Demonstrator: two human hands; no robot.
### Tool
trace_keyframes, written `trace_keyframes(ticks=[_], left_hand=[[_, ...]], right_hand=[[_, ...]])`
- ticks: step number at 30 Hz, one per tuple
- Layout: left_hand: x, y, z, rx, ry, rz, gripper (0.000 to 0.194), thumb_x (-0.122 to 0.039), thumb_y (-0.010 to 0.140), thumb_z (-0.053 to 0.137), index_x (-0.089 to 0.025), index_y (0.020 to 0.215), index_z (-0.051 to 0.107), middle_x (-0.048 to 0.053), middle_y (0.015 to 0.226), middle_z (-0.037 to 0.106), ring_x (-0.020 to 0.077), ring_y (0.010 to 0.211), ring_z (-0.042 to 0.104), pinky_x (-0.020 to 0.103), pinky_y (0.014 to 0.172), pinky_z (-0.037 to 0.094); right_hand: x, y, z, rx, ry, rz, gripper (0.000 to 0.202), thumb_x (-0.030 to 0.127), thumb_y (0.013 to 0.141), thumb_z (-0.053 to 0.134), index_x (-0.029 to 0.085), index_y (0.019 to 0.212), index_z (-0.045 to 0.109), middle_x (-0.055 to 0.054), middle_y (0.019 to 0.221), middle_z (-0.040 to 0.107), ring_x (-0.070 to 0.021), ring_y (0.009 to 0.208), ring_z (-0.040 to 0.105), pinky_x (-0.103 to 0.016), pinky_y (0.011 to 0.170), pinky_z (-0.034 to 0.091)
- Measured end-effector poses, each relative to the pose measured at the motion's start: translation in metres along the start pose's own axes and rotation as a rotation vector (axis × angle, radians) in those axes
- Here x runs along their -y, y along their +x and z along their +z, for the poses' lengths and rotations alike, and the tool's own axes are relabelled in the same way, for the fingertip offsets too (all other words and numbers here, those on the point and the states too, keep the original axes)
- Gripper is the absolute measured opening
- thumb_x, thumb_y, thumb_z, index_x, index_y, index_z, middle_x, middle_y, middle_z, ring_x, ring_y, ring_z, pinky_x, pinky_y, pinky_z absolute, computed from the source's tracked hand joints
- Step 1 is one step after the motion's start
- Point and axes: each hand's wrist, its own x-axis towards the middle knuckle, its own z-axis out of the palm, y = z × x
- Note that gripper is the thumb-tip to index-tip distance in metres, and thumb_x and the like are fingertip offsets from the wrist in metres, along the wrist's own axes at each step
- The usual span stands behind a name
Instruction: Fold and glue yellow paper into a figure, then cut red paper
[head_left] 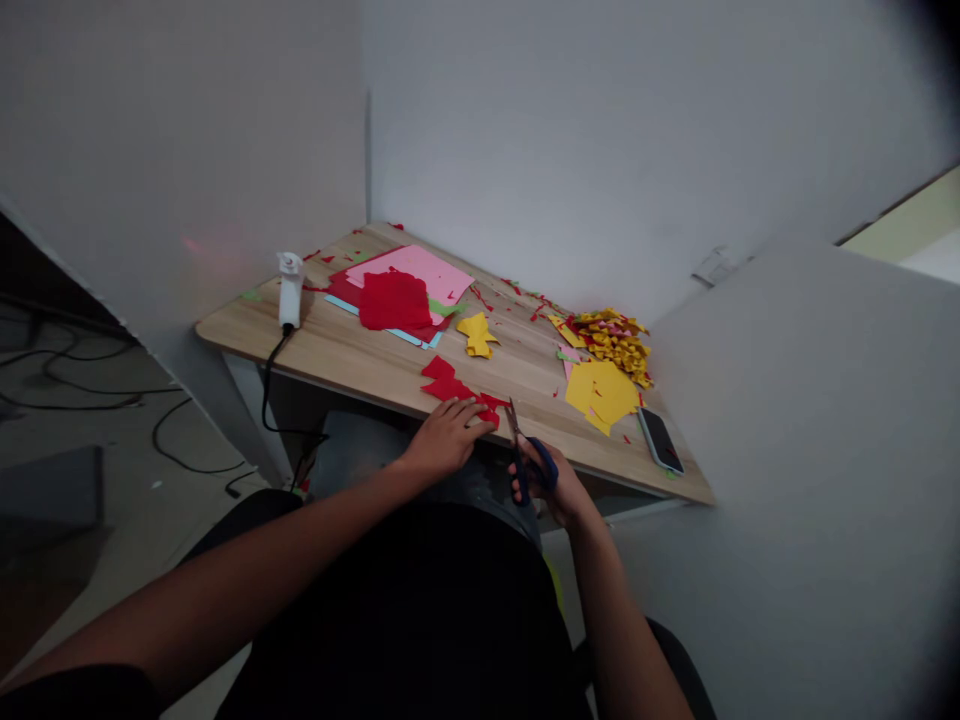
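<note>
My left hand [448, 437] lies at the table's front edge, its fingers stretched over a cut piece of red paper [444, 380]. Dark blue-handled scissors [541, 465] are in my right hand [564, 490], with the blades pointing away from me and slightly apart. The blade tips are close to the right end of that red paper; whether they touch it I cannot tell. Behind it lies a cut yellow paper shape [478, 335]. Farther left, a larger red piece [395, 301] rests on stacked pink [420, 265], dark red and light blue sheets.
A white handheld device [290, 295] with a black cable stands at the table's left end. At the right are a heap of crumpled yellow pieces [619, 340], flat yellow sheets [604, 392] and a phone [661, 440]. Red scraps litter the wooden table [352, 362]; walls enclose it.
</note>
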Motion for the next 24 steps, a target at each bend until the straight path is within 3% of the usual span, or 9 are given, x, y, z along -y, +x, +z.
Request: trace_keyframes(ticks=[7,13,18,24], left_hand=[[0.000,0.000,-0.001,0.027,-0.006,-0.005,0.041,-0.018,0.090,0.055,-0.028,0.130,0.060,0.006,0.144,0.054,0.0244,0.135,0.046,0.042,0.112,0.033],[0.001,-0.001,0.000,0.014,-0.005,-0.006,0.043,-0.017,0.089,0.055,-0.028,0.130,0.060,0.006,0.144,0.054,0.0251,0.136,0.045,0.043,0.114,0.033],[-0.002,0.000,-0.004,0.031,-0.010,-0.018,0.043,-0.016,0.088,0.056,-0.027,0.129,0.062,0.007,0.140,0.057,0.0252,0.133,0.048,0.043,0.113,0.035],[-0.002,0.000,-0.004,0.018,-0.008,-0.010,0.040,-0.017,0.090,0.055,-0.027,0.128,0.063,0.007,0.142,0.056,0.0264,0.134,0.047,0.044,0.112,0.034]], right_hand=[[0.000,-0.011,-0.004,-0.099,-0.012,-0.074,0.051,0.063,0.070,0.075,0.022,0.090,0.052,0.005,0.061,0.060,-0.0109,0.046,0.057,-0.022,0.041,0.049],[0.009,-0.008,0.003,0.067,-0.088,-0.045,0.053,0.064,0.069,0.076,0.022,0.090,0.053,0.004,0.061,0.062,-0.0118,0.044,0.058,-0.023,0.040,0.050],[0.009,0.006,0.008,0.052,-0.078,-0.025,0.051,0.064,0.071,0.074,0.022,0.090,0.052,0.004,0.059,0.063,-0.0128,0.042,0.059,-0.024,0.039,0.050],[0.010,0.004,-0.001,0.016,-0.069,0.004,0.045,0.058,0.077,0.072,0.019,0.092,0.055,0.001,0.060,0.064,-0.0132,0.044,0.059,-0.024,0.038,0.050]])
